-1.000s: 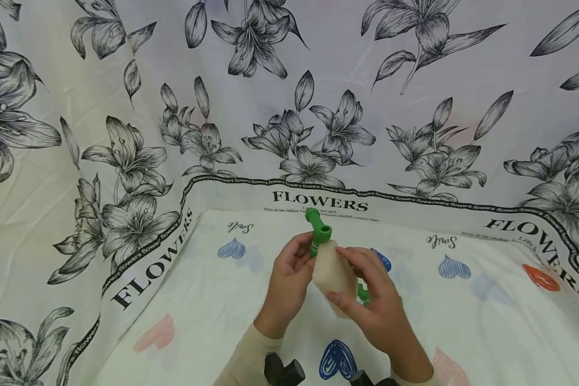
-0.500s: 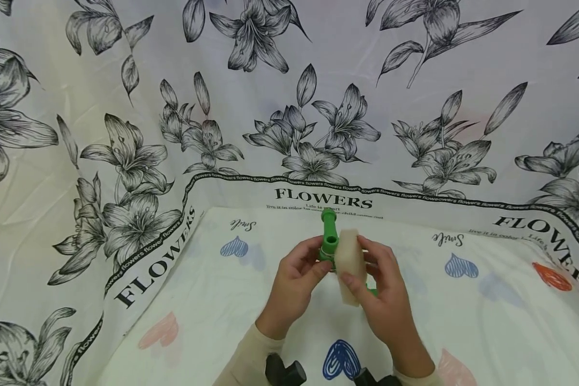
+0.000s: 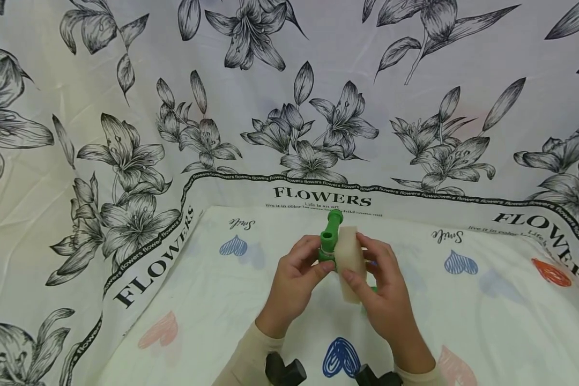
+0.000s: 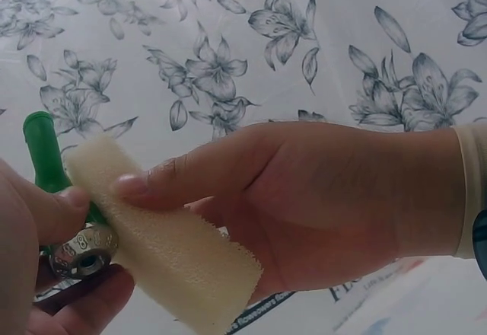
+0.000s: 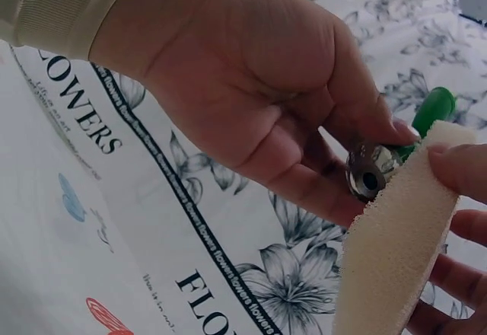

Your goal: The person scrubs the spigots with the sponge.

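Note:
My left hand point(image 3: 289, 284) pinches a green tubular piece point(image 3: 332, 228) between thumb and fingers. One open end of it shows as a round hole. Its shiny metal collar point(image 4: 85, 253), marked with raised figures and a dark hole, shows in the left wrist view; the kind of thing is unclear. Against it my right hand point(image 3: 388, 287) holds a cream-coloured sponge block point(image 3: 349, 262), thumb on the near face and fingers behind. In the right wrist view the sponge point(image 5: 399, 236) touches or nearly touches the metal part point(image 5: 369, 171). More green peeks out behind the sponge, mostly hidden.
Beneath the hands lies a white cloth point(image 3: 212, 321) printed with hearts. A white flower-printed sheet point(image 3: 270, 96) rises behind and at the sides. Black camera mounts point(image 3: 284, 370) sit at the wrists.
Both hands and the sponge have shifted slightly right. The sponge has turned from tilted to nearly upright. The green piece's far end has swung from leaning left to leaning right.

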Action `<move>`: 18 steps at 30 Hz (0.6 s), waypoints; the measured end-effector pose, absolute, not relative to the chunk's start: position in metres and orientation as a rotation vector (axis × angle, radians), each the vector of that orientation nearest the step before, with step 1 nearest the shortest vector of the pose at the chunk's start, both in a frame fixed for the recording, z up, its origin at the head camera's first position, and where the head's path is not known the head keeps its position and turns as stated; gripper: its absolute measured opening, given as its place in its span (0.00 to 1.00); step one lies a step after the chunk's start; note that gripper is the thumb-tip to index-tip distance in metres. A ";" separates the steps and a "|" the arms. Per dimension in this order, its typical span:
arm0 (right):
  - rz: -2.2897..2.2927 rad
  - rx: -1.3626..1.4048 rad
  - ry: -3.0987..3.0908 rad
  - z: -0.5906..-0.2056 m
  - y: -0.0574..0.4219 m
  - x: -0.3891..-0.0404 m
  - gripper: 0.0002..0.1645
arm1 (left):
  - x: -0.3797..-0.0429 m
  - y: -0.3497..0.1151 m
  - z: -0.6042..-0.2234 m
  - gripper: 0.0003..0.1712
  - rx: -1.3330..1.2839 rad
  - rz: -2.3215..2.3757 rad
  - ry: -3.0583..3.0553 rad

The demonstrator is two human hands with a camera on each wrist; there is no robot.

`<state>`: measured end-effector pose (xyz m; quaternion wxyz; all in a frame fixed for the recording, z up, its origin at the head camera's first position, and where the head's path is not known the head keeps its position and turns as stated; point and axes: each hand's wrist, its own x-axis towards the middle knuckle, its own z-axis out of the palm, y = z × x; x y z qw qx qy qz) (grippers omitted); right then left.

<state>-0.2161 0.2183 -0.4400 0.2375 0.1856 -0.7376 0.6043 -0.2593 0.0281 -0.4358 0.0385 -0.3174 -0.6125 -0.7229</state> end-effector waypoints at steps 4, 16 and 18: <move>1.652 0.517 -2.048 -0.439 0.217 -0.214 0.44 | -0.259 0.028 -0.435 0.21 -0.924 -2.191 -1.907; 1.590 0.661 -2.023 -0.436 0.216 -0.209 0.47 | -0.260 0.027 -0.433 0.23 -0.764 -2.301 -1.910; 1.592 0.650 -2.029 -0.438 0.215 -0.209 0.47 | -0.259 0.025 -0.435 0.22 -0.741 -2.276 -1.939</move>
